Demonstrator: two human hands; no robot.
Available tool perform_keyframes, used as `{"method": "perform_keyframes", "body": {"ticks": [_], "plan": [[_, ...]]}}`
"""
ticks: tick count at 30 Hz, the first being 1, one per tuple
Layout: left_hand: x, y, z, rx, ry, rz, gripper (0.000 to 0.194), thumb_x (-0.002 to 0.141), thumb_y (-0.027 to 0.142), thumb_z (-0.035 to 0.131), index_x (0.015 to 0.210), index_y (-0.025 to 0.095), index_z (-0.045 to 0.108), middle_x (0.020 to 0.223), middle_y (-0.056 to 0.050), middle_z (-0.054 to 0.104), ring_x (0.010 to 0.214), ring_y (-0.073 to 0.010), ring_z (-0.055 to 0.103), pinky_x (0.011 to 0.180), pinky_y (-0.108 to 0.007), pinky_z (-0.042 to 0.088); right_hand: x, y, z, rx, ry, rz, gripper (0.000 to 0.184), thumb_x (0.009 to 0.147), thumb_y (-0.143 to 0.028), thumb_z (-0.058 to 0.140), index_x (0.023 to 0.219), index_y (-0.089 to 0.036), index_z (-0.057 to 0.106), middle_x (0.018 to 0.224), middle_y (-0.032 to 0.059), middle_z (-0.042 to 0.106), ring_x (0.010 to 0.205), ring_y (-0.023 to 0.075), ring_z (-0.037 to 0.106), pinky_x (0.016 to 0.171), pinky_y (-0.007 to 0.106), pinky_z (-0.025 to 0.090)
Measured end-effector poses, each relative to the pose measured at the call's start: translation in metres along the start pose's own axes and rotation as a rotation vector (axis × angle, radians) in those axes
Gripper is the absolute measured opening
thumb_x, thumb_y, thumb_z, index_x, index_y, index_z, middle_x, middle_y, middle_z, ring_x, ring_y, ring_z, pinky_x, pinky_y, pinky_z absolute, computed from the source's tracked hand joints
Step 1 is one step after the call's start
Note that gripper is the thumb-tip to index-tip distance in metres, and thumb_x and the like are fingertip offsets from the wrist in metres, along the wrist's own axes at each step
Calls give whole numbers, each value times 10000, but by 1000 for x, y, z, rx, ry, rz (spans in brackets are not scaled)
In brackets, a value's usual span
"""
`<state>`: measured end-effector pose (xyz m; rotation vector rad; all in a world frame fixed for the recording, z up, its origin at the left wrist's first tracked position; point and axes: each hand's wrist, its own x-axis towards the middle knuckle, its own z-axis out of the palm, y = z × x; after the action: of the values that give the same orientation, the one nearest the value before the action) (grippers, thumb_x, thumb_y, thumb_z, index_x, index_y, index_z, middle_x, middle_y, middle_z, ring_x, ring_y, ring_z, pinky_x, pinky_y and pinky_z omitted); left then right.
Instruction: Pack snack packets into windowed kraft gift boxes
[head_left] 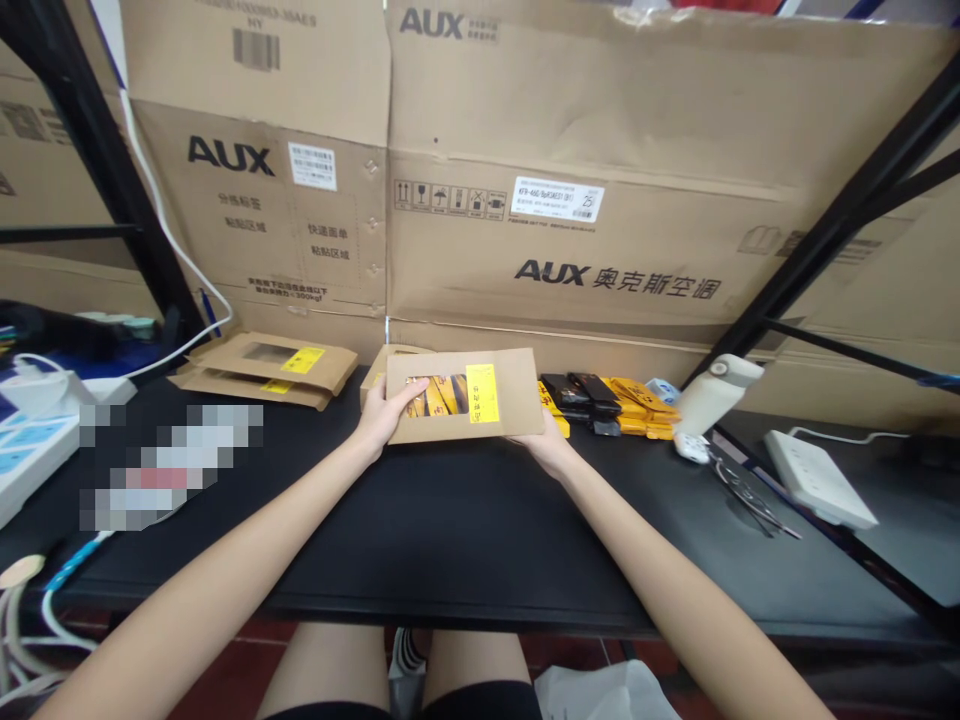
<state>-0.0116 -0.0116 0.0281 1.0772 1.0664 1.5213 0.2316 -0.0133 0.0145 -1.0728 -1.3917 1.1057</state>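
Observation:
Between my two hands I hold a brown cardboard box (506,392) with a cut-out window and a yellow label (482,393). Orange and black packets (442,395) show through the window. My left hand (381,415) grips the box's left end, its thumb lying over the window's edge. At the lower right corner my right hand (551,440) supports the box, most of its fingers hidden behind or under it. Just beyond the box, another cardboard box (371,372) is partly covered by it. Black packets (581,395) and orange packets (641,402) lie on the black table to the right.
Flat window boxes (262,365) are stacked at the back left. A power strip (45,430) and cables lie left. On the right are a cream bottle (720,395), glasses (750,495) and a white router-like device (821,478). Large cardboard sheets (465,120) stand behind the table (450,540).

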Motion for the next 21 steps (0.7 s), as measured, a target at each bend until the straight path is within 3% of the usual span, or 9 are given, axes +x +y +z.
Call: {"method": "perform_keyframes", "body": {"ticks": [15,21], "plan": [[-1,3,0,6,4,42,518,623,415,768,1057,170,624,1097,-108,684,993,-266,652,844,-352,525,2,2,2,56,25,16,512,403,-288,856,884,-190,709,952,52,728,966,293,669,926,461,519],[-2,3,2,-22,-31,0,505,634,406,761,1057,165,629,1091,-110,688,973,-260,661,845,-354,527,6,10,-1,-14,58,-43,508,492,-413,807,924,-179,678,983,70,720,964,257,668,911,405,522]]}}
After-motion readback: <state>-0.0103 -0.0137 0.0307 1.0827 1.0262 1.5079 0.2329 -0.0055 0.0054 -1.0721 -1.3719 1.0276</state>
